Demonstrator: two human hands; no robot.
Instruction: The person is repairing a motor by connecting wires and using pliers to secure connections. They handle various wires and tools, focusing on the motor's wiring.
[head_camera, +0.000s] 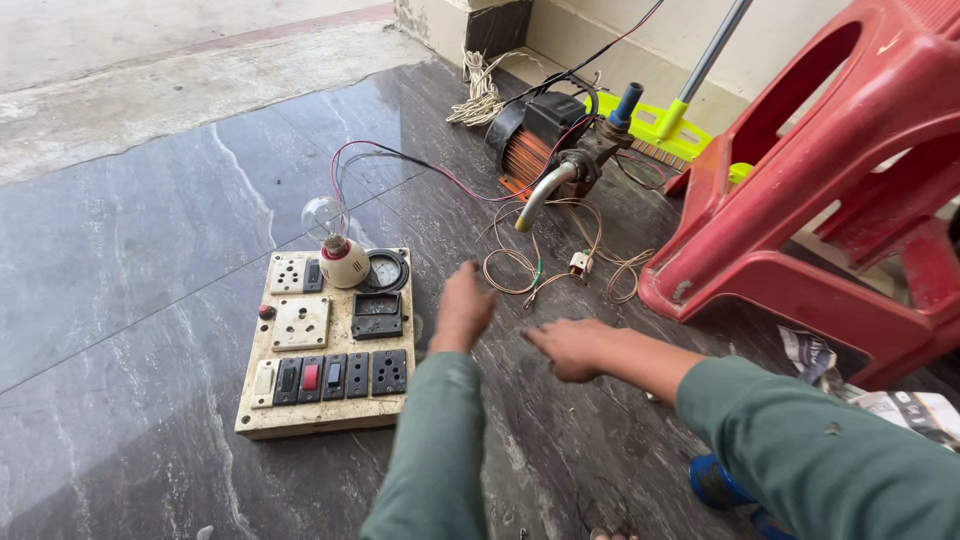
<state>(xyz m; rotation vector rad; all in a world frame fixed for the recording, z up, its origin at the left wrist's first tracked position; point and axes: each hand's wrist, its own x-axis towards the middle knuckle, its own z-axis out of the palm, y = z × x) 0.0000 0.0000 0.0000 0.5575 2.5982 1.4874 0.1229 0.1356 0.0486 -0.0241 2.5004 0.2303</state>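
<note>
Both hands hover empty over the dark marble floor (150, 250). Left hand (462, 308) is loosely curled with fingers bent, gripping nothing, just right of the switch board (325, 345) and not touching it. Right hand (568, 347) is flat, palm down and fingers pointing left, also holding nothing; contact with the floor is unclear because of blur. Green sleeves are on both arms.

Switch board lies flat on the floor left of the hands, with its long axis running near-to-far and tilted slightly. A row of switches runs along its near end; a clear bulb (325, 215) in a white holder stands upright at the far end beside a round gauge (385, 269). Thin copper wire loops (520, 262) lie just beyond the left hand. Red and black leads run from the board area toward the pump motor (545, 145) farther back. Red plastic stool (810, 180) lies tipped at right.
</note>
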